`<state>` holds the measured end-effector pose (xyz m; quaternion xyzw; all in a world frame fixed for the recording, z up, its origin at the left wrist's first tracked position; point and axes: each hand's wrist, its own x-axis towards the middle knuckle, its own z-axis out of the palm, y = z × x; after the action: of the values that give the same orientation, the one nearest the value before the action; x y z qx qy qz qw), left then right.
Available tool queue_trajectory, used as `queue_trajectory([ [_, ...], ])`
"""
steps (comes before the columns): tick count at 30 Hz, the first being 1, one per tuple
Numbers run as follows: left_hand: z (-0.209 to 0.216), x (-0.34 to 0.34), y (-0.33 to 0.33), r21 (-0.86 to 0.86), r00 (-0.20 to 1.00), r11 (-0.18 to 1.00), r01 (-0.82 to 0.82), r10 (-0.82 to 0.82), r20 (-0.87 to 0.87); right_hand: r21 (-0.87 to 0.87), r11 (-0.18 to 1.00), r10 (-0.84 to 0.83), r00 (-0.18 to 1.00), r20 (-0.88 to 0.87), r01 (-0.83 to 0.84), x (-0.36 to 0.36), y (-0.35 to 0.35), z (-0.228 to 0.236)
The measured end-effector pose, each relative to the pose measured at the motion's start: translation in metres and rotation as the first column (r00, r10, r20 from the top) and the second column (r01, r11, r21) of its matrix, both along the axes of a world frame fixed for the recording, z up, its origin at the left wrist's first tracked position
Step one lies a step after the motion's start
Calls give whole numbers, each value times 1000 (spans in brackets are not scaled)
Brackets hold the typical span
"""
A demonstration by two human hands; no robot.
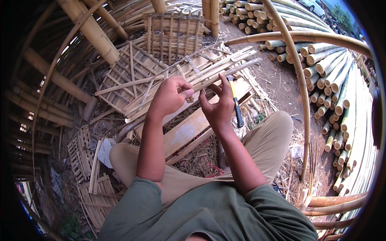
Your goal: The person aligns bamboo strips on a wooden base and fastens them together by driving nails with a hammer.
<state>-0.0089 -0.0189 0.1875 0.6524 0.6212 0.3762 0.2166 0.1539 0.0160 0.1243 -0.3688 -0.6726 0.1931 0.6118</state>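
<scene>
My left hand [173,94] is closed above the bamboo strips [161,96], its thumb pressed against the curled fingers. What it pinches is too small or hidden to name. Close by on the right, my right hand [219,105] has its thumb and fingers bent toward each other, and anything between the tips cannot be made out. A tool with a yellow and black handle [237,108], perhaps a hammer, rests just right of that hand. Beneath both hands lies a wide, flat bamboo plank [187,130], between my bent knees.
Slatted bamboo panels [120,82] lie ahead to the left, and another panel [173,34] stands at the back. Cut bamboo poles [333,80] are stacked at right. A curved bamboo pole [297,68] arches nearby. More slatted pieces [96,197] lie at lower left.
</scene>
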Motion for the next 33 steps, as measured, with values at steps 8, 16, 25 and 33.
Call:
queue_trajectory([
  [8, 4, 5, -1, -47, 999, 999, -13, 14, 40, 41, 998, -41, 997, 63, 38, 0, 0, 2],
  [16, -2, 8, -1, -37, 999, 999, -6, 8, 51, -32, 996, 84, 996, 13, -84, -3, 1, -8],
  [25, -1, 11, 0, -72, 998, 997, -38, 42, 56, 85, 986, -146, 989, 22, 143, 1, 2, -19],
  [33, -5, 12, 1, -26, 1000, 1000, -6, 7, 28, -83, 996, -53, 991, -119, 43, -3, -15, -30],
])
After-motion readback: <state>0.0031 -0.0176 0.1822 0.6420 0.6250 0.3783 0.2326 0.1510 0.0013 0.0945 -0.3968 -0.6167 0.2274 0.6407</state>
